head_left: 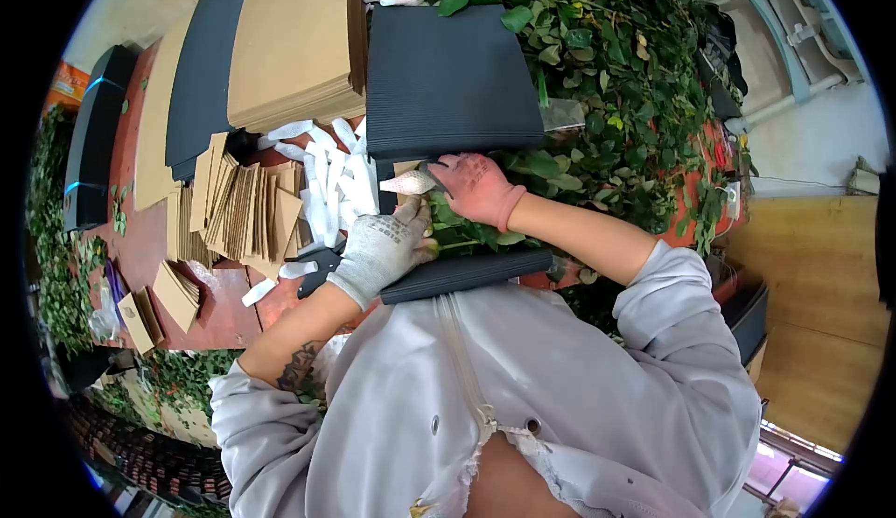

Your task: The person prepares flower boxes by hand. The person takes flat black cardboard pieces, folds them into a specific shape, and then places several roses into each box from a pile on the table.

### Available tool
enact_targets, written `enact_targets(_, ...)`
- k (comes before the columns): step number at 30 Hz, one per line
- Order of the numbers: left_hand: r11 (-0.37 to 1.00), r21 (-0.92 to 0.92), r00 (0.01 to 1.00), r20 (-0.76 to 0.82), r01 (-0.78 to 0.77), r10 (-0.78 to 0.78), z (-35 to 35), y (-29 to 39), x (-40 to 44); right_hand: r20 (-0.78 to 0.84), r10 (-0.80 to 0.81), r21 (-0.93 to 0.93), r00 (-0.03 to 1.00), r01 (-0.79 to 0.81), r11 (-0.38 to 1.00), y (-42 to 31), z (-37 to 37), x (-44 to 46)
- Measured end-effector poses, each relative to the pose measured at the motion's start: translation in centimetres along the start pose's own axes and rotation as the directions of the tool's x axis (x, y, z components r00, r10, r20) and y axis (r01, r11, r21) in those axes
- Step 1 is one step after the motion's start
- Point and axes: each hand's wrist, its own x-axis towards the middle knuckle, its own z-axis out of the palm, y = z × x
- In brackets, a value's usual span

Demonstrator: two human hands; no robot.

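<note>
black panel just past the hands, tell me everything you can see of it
The black panel is a broad, roughly four-sided sheet, dark and matt, with fine parallel ridges; it looks like corrugated board or plastic. No tear shows. It lies just beyond the right hand, somewhat wider at its near edge. The brown stack is on its left; leaves crowd its right and overlap its far right corner. Whether the hand touches its near edge is hard to tell.

In they slanted, left forearm [301,336] and right forearm [586,235], the grey-gloved left grip [387,241] half curled, the pink-gloved right grip [476,188] close by, both backs facing up
</note>
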Motion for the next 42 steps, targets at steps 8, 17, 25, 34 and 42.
enact_targets(8,0.997,0.072,0.999,-0.036,-0.017,0.02,0.8,-0.7,-0.1,0.126,0.048,-0.093,0.991,-0.036,0.995,-0.6,-0.2,0.3)
enact_targets(17,0.97,-0.24,0.898,-0.415,0.048,-0.147,1.0,-5.1,2.1,0.188,0.02,-0.116,0.982,0.003,0.993,-0.7,-0.7,0.2)
enact_targets(25,0.957,-0.277,0.826,-0.519,0.083,-0.222,1.4,-7.5,1.5,-0.125,-0.027,-0.104,0.992,0.014,0.994,0.0,1.5,-0.4)
enact_targets(34,0.94,-0.33,0.944,-0.329,-0.089,-0.027,-4.0,-3.0,-2.5,0.093,-0.028,-0.073,0.995,0.035,0.997,-0.2,0.2,0.1)
enact_targets(42,0.945,-0.26,0.966,-0.217,-0.199,0.144,-0.6,-1.1,-0.3,0.112,-0.019,-0.123,0.994,0.032,0.992,-0.8,-1.9,-0.3)
